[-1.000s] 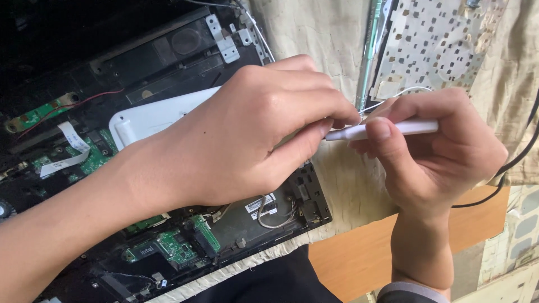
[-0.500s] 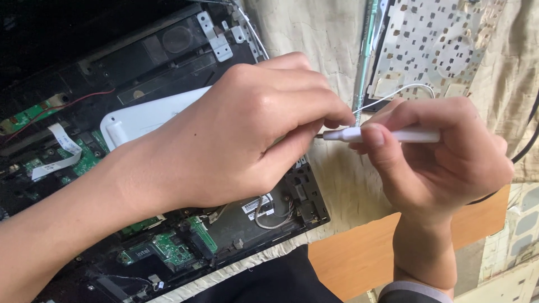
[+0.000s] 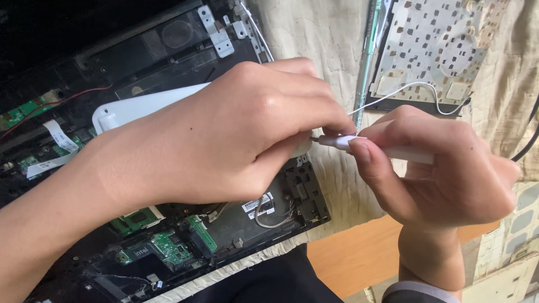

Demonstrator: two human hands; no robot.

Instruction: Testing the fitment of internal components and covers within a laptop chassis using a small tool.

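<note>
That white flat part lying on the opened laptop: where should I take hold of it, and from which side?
Grip the white flat part at its rounded left end, probably from above-left, fingers pinching its two long edges. That end lies bare on the laptop chassis; the left hand covers the rest, with the right hand just beyond.

A crumpled beige cloth [image 3: 328, 42] with a faint pattern covers the bench across the upper middle and right of the frame — soft daylight falls evenly on it, with no hard shadows. At the lower right a bare strip of orange-brown bench [image 3: 359, 255] shows past the cloth's edge. Further into the lower right corner lies a pale patterned floor [image 3: 519, 224] — grey shapes on cream.
</note>
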